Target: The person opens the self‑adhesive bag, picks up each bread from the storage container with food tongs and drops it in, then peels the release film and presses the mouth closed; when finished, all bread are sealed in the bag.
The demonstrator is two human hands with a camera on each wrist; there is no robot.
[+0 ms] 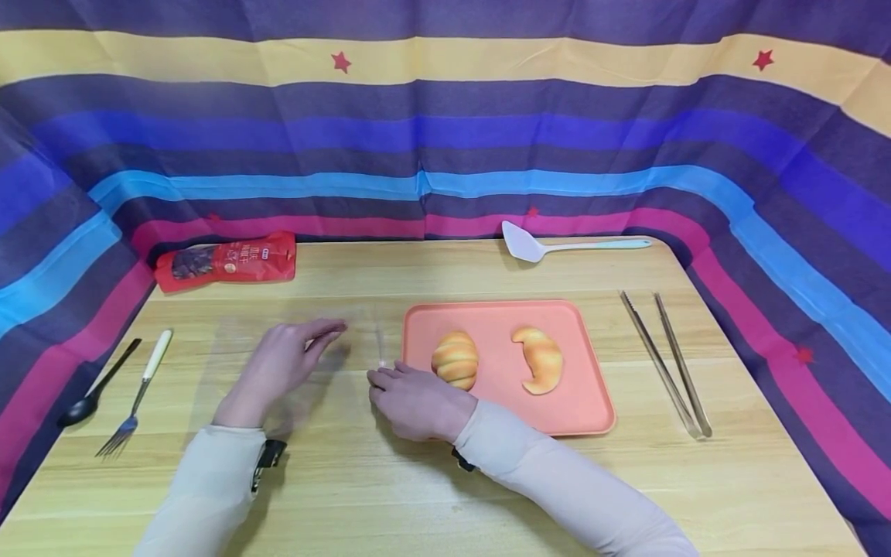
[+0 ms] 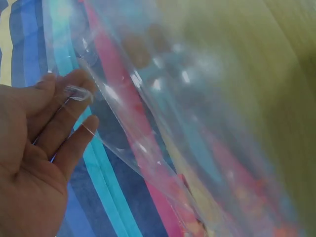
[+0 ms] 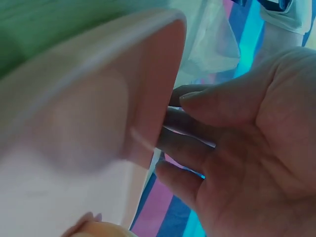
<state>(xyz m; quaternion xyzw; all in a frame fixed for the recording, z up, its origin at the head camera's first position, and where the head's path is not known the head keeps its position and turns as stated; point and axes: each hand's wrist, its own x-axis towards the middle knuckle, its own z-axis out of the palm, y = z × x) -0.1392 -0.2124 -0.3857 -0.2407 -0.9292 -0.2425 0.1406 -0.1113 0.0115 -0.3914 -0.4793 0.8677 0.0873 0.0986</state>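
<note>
A clear plastic bag or sheet [image 1: 356, 329] extends between my hands above the table. My left hand [image 1: 285, 360] pinches its edge between thumb and fingers; in the left wrist view the transparent film [image 2: 143, 123] hangs from the fingertips [image 2: 76, 81] in folds. My right hand [image 1: 421, 402] is palm down at the left edge of a pink tray [image 1: 501, 414]. Its fingers extend loosely beside the rim, close to the film's right side. In the right wrist view, the tray wall [image 3: 153, 98] hides some fingertips. On the tray lie a rounded bread roll [image 1: 455, 360] and a croissant [image 1: 541, 360].
A red food pouch [image 1: 233, 261] lies at the back left. At the left are a black spoon [image 1: 93, 398] and a white-handled fork [image 1: 142, 391]. A white spatula [image 1: 529, 244] lies behind the tray, metal tongs [image 1: 671, 367] to its right. Striped cloth [image 1: 418, 139] surrounds the table.
</note>
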